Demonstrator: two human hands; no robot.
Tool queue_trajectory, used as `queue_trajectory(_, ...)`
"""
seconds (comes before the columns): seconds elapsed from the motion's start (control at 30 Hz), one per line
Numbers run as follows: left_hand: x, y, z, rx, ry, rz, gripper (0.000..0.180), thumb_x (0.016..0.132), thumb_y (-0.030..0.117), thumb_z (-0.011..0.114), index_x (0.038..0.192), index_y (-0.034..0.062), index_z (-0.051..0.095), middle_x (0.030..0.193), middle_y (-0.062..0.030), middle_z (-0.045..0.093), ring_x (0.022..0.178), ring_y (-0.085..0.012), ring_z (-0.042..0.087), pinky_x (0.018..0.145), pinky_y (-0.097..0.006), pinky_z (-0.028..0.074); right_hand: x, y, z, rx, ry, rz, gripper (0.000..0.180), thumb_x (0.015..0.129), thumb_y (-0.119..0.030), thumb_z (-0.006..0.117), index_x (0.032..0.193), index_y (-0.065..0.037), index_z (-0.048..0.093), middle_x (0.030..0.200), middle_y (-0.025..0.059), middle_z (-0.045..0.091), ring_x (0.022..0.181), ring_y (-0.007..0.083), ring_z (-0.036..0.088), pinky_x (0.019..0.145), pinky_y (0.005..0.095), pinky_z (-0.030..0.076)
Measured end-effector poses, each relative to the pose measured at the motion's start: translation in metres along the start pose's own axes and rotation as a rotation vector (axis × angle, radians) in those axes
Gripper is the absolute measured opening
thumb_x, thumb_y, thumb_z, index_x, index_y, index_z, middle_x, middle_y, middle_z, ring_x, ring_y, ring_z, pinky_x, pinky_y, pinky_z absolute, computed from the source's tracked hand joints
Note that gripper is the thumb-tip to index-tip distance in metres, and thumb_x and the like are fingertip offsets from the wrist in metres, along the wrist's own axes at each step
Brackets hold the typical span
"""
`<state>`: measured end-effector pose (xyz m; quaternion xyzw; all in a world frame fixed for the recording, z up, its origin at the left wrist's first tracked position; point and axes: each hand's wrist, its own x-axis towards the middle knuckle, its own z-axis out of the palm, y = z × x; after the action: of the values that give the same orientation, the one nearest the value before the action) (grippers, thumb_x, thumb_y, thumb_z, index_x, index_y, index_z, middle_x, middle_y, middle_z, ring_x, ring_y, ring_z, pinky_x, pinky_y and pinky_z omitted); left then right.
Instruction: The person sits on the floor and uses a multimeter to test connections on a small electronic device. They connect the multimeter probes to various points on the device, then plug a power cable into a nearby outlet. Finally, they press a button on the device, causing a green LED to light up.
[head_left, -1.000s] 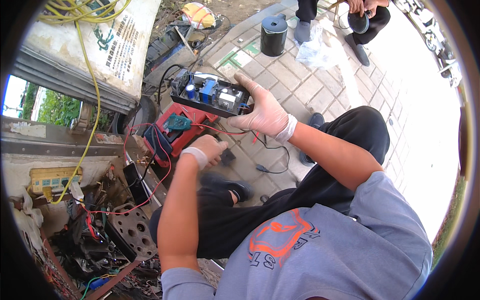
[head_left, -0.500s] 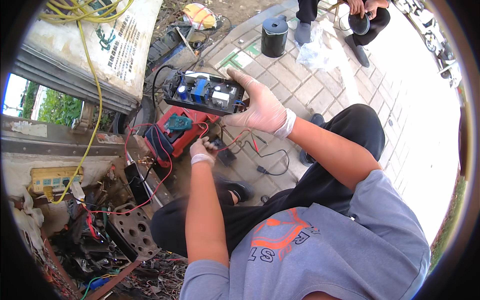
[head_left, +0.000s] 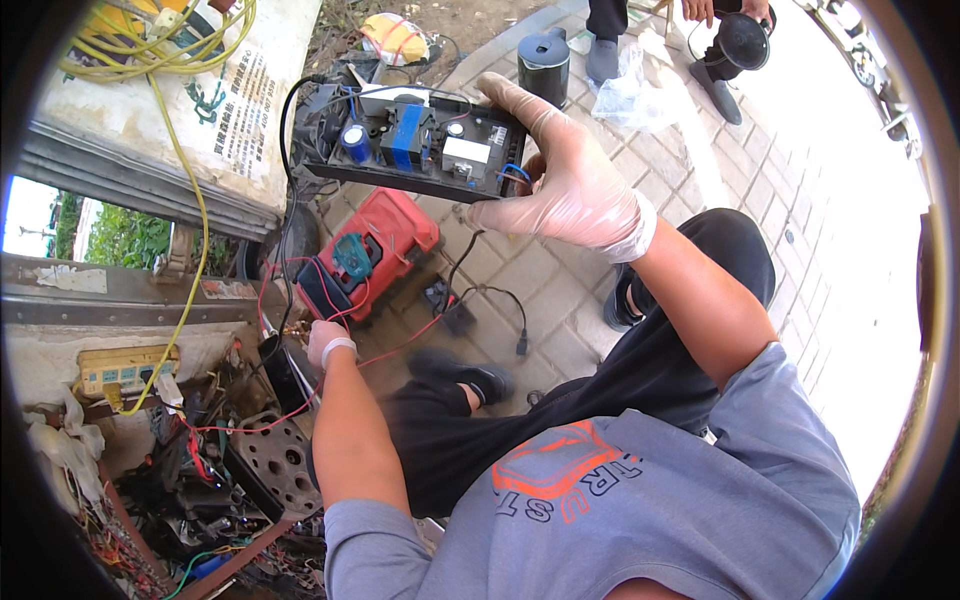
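Observation:
My right hand (head_left: 570, 190), in a thin clear glove, grips the right end of an opened charger (head_left: 460, 150). Its black case shows a bare circuit board, a blue-taped transformer and a blue capacitor. A black cord runs from the charger's left end. Lower left, my gloved left hand (head_left: 330, 343) is closed beside a dark box (head_left: 283, 372); its fingertips are partly hidden, and what they hold cannot be made out. A red lead passes close to it. Just above, a teal multimeter (head_left: 352, 257) lies on a red tool case (head_left: 400, 235).
A yellow power strip (head_left: 125, 370) with plugs sits at left, above tangled wires and scrap. Yellow cable (head_left: 180, 150) hangs from the cabinet top. A black plug cord (head_left: 510, 305) lies on the paving. Beyond stand a dark kettle (head_left: 543, 65) and a seated person holding a round dark object.
My right hand has lifted the charger, which appears larger and nearer. My left hand has moved left and down from beside the red case to the dark box.

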<state>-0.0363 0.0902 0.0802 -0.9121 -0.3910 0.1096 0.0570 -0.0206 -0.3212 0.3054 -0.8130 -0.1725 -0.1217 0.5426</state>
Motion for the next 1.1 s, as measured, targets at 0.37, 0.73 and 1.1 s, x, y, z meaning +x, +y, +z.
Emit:
queue_trajectory(0.37, -0.075, 0.055, 0.011, 0.02, 0.334, 0.668, 0.029, 0.077, 0.023, 0.059, 0.1, 0.0087, 0.069, 0.11, -0.0146, 0.066, 0.106, -0.0321, 0.06, 0.092, -0.046, 0.046, -0.006, -0.003, 0.008, -0.006, -0.015, -0.063, 0.099, 0.062, -0.018, 0.083, 0.148, 0.001, 0.037, 0.126, 0.0104, 0.058, 0.078, 0.0096, 0.056, 0.069, 0.0232, 0.05)
queue_trajectory(0.73, -0.131, 0.059, 0.1, -0.02, -0.821, 0.719, 0.059, 0.08, 0.038, 0.071, 0.114, -0.0094, 0.065, 0.115, -0.0241, 0.068, 0.105, -0.0328, 0.066, 0.09, -0.038, 0.05, -0.009, -0.002, 0.011, -0.033, 0.027, -0.125, 0.095, 0.061, -0.021, 0.083, 0.141, 0.008, 0.041, 0.124, 0.024, 0.057, 0.114, 0.0319, 0.059, 0.099, 0.0345, 0.046)
queue_trajectory(1.1, -0.105, 0.089, -0.04, 0.285, -1.022, 0.714, 0.026, 0.089, 0.022, 0.063, 0.092, -0.0018, 0.073, 0.082, -0.0099, 0.074, 0.074, -0.0174, 0.071, 0.064, -0.032, 0.056, -0.008, 0.018, 0.009, -0.061, 0.107, -0.093, 0.096, 0.06, -0.032, 0.081, 0.135, 0.014, 0.043, 0.113, 0.0301, 0.06, 0.108, 0.0405, 0.061, 0.096, 0.039, 0.048)
